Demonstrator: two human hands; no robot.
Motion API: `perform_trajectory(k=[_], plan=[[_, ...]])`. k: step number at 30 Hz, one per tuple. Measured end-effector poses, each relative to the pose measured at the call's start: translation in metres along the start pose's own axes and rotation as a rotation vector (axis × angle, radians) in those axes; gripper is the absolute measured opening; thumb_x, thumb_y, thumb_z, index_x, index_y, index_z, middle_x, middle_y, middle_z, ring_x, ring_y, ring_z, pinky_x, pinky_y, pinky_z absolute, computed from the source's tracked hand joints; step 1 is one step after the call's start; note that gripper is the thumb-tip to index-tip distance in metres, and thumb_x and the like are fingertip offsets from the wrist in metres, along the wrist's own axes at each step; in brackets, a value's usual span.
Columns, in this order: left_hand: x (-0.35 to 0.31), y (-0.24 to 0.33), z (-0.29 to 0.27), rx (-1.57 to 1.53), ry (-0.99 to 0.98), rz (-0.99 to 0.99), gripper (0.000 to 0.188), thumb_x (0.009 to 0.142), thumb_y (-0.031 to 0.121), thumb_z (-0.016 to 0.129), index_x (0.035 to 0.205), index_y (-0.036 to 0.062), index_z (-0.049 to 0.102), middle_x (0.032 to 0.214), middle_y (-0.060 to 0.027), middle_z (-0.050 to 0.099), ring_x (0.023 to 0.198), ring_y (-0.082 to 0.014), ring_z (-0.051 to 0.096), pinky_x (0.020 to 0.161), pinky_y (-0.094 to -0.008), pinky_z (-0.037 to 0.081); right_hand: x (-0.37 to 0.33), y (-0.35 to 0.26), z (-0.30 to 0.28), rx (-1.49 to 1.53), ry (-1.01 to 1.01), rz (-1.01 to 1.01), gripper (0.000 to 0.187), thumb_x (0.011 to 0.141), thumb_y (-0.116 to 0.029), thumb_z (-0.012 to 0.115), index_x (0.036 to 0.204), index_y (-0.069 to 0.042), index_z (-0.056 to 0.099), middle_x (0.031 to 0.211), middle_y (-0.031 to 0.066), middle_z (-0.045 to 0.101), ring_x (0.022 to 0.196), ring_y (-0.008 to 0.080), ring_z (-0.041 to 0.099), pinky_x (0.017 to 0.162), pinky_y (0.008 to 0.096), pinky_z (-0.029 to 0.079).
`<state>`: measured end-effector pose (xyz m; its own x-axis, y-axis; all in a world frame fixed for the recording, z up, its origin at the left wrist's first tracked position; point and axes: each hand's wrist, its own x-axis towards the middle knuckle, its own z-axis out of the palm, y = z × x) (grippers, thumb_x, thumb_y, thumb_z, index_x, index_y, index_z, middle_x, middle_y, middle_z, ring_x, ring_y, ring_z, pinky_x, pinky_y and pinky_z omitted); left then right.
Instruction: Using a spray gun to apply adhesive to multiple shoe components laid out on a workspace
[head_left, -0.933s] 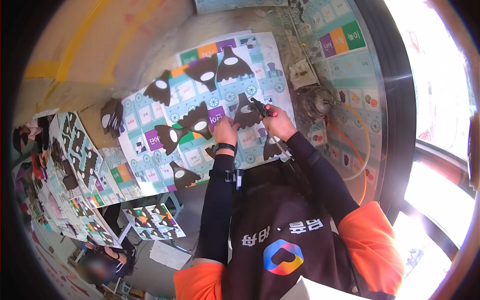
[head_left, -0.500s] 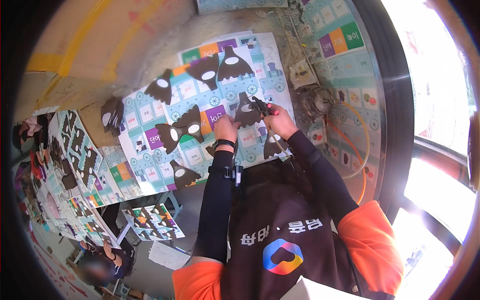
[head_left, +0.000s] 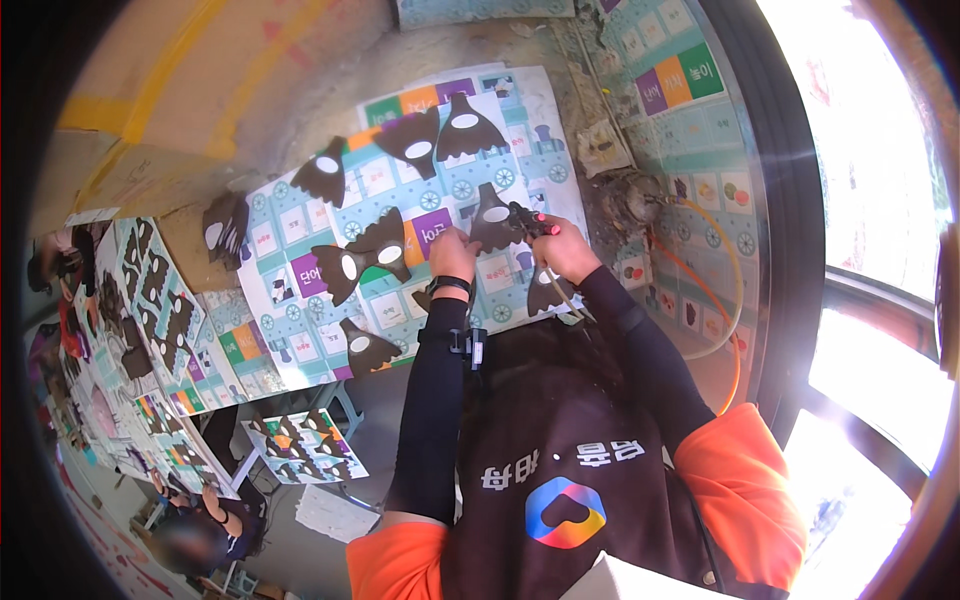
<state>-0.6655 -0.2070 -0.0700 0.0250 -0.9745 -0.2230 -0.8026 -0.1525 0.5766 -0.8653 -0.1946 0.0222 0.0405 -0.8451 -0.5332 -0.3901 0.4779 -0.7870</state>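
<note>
My right hand (head_left: 563, 250) is wrapped round a black spray gun (head_left: 522, 216) with pink-red parts and a thin hose running down from it. The nozzle end is over the right side of a dark brown cut piece (head_left: 491, 222), fan-shaped with a white oval on it. My left hand (head_left: 452, 256) is closed, its fingertips at the left edge of that same piece. Similar dark brown pieces (head_left: 468, 130) lie spread around on the printed sheet (head_left: 330, 225), and one (head_left: 548, 294) is partly under my right forearm.
Grimy equipment (head_left: 630, 205) with yellow and orange hoses (head_left: 730, 360) stands right of the sheet. A large cardboard box (head_left: 200, 80) is at the far left. A board of finished-looking dark pieces (head_left: 305, 445) stands lower left, and a co-worker's hand (head_left: 212, 503) is beyond it.
My right hand and the spray gun have shifted slightly right and down over the piece. My left hand stays almost where it was. The co-worker's hands have moved a little.
</note>
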Motion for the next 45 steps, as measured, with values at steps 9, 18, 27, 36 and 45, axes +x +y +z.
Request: perform_trajectory(k=[9,18,27,36,45], plan=[[0.001,0.002,-0.001,-0.009,0.017,0.028,0.027,0.063,0.02,0.081,0.073,0.0039,0.062,0.068,-0.0113,0.065,0.066,-0.0289,0.064,0.063,-0.0374,0.05,0.008,-0.009,-0.005,-0.008,0.025,0.089,0.025,0.08,-0.016,0.054,0.098,0.001,0.06,0.071,0.018,0.062,0.064,0.0296,0.061,0.061,0.037,0.046],[0.0,0.0,0.0,0.004,0.017,0.014,0.027,0.063,0.019,0.081,0.073,0.0034,0.061,0.069,-0.0124,0.065,0.067,-0.0294,0.064,0.064,-0.038,0.05,0.003,-0.014,-0.008,0.047,-0.039,0.174,0.027,0.08,-0.02,0.054,0.096,0.0,0.061,0.084,0.0224,0.063,0.082,0.0408,0.058,0.073,0.0429,0.046],[0.0,-0.001,0.003,-0.012,0.014,0.013,0.027,0.063,0.019,0.081,0.073,0.0034,0.061,0.07,-0.0125,0.065,0.068,-0.0298,0.064,0.064,-0.0378,0.05,0.004,0.001,-0.004,0.153,-0.112,0.123,0.022,0.079,-0.016,0.058,0.094,-0.001,0.061,0.068,0.0174,0.061,0.06,0.028,0.059,0.059,0.0363,0.046],[0.0,-0.001,0.002,0.0,0.004,0.001,0.027,0.064,0.019,0.081,0.075,0.0033,0.063,0.07,-0.0123,0.066,0.068,-0.0291,0.064,0.064,-0.037,0.05,0.001,-0.004,-0.019,0.097,0.029,0.092,0.021,0.079,-0.014,0.057,0.094,0.001,0.061,0.063,0.0139,0.059,0.053,0.0215,0.056,0.056,0.0345,0.045],[0.001,0.0,-0.001,-0.005,0.003,-0.001,0.026,0.063,0.019,0.081,0.075,0.0034,0.063,0.07,-0.012,0.066,0.068,-0.0294,0.064,0.064,-0.0375,0.05,-0.001,-0.01,-0.011,0.107,-0.043,0.089,0.021,0.078,-0.013,0.057,0.093,0.002,0.06,0.061,0.009,0.056,0.052,0.0183,0.055,0.054,0.0325,0.044]])
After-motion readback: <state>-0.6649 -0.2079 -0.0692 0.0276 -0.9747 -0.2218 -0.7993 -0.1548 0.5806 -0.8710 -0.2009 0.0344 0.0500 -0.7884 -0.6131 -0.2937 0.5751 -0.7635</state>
